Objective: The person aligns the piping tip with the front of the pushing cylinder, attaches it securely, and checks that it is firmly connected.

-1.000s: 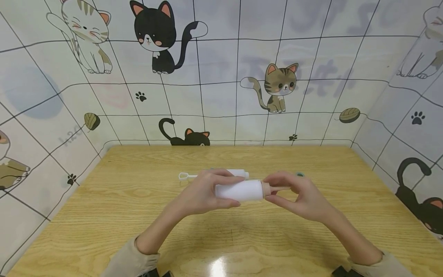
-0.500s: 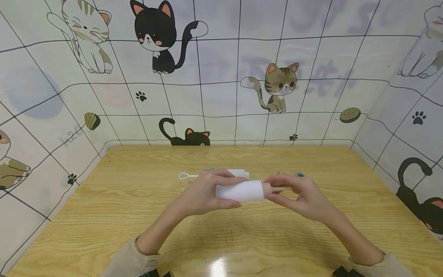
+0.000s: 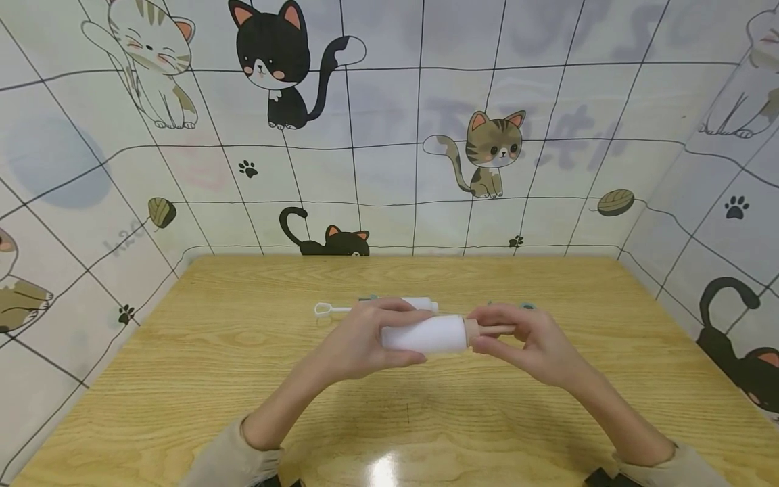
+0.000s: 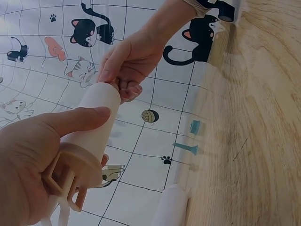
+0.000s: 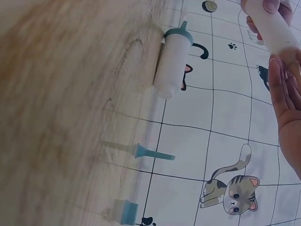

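Note:
In the head view my left hand grips a white tube, held sideways above the table. A beige cap with a thin nozzle sits on its right end. The fingers of my right hand pinch around this cap. In the left wrist view my thumb lies along the tube, and a beige slotted end piece shows at the near end. Part of the cap is hidden by my right fingers in the right wrist view.
A second white tube with a teal end lies on the table, behind my hands. Teal funnel-shaped piece and small teal piece are nearby. A white rod with a loop shows left; its other end is hidden.
Both hands and the held tube have shifted slightly to the right. My right fingers have turned a little on the cap; both hands keep their hold.

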A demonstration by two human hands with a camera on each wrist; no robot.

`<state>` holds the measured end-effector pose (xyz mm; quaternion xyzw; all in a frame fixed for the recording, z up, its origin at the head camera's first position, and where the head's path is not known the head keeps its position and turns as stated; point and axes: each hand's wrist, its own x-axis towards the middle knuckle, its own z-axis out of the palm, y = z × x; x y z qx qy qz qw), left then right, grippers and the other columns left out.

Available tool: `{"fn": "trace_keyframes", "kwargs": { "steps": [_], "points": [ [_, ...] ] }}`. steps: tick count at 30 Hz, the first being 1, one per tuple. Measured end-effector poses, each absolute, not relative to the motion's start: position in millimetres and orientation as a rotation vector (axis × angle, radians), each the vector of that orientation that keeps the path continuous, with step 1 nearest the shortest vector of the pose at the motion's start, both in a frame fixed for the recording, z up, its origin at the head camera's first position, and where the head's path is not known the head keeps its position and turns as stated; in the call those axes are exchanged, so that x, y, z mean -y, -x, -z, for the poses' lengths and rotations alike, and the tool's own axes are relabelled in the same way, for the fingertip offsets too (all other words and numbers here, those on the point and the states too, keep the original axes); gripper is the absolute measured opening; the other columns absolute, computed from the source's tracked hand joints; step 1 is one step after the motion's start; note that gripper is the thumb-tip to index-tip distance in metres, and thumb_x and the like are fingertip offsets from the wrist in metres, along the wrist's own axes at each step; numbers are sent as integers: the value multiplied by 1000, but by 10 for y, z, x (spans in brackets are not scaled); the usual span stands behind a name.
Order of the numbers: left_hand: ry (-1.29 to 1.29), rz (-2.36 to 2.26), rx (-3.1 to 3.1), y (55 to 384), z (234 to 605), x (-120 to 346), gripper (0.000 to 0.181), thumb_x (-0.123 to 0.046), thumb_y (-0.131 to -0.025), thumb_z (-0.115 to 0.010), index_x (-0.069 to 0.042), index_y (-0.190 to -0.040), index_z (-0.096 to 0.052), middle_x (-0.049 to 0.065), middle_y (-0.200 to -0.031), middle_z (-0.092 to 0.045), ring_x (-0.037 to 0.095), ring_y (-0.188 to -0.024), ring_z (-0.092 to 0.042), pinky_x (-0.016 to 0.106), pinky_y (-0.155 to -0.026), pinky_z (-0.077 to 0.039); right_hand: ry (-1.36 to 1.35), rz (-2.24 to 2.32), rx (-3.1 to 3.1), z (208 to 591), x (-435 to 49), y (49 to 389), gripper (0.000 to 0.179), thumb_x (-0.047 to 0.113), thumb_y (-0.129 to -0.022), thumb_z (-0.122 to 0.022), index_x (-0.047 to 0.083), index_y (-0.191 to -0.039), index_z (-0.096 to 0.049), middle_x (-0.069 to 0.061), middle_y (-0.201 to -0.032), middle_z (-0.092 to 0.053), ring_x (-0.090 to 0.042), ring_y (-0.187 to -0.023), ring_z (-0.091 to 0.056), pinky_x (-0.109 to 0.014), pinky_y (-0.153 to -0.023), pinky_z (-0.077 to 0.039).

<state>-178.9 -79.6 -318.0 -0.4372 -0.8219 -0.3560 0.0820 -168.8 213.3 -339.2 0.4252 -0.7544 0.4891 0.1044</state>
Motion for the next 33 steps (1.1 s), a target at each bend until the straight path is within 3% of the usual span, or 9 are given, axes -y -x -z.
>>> {"fn": "trace_keyframes", "kwargs": {
  "steps": [12,22,33],
  "points": [
    [1310,1174,2465,1784,3151,813,50,-23,-82,-86,-15,-129,-71,7,-113,-71,18,-96,-66,24,-74,-55,-1392,-1365,2063,3369,-2101,1704,43,-14,-84,-73,-4,-125,-62,-12,-116,-69,-16,-98,-71,-30,-79,-59],
    [1321,1270,2451,1781,3142,819,52,-22,-80,-88,-17,-129,-72,3,-112,-71,14,-95,-65,26,-71,-56,-1463,-1312,1913,3388,-2089,1741,32,9,-94,-73,-6,-120,-65,-12,-108,-72,-15,-91,-72,-24,-74,-58],
    [1343,1224,2432,1786,3153,820,50,-23,-81,-86,-13,-128,-72,5,-112,-72,15,-96,-66,25,-72,-55,-1461,-1427,1918,3364,-2092,1712,31,0,-91,-73,-7,-120,-67,-12,-111,-72,-15,-93,-71,-29,-73,-59]
  ]
}}
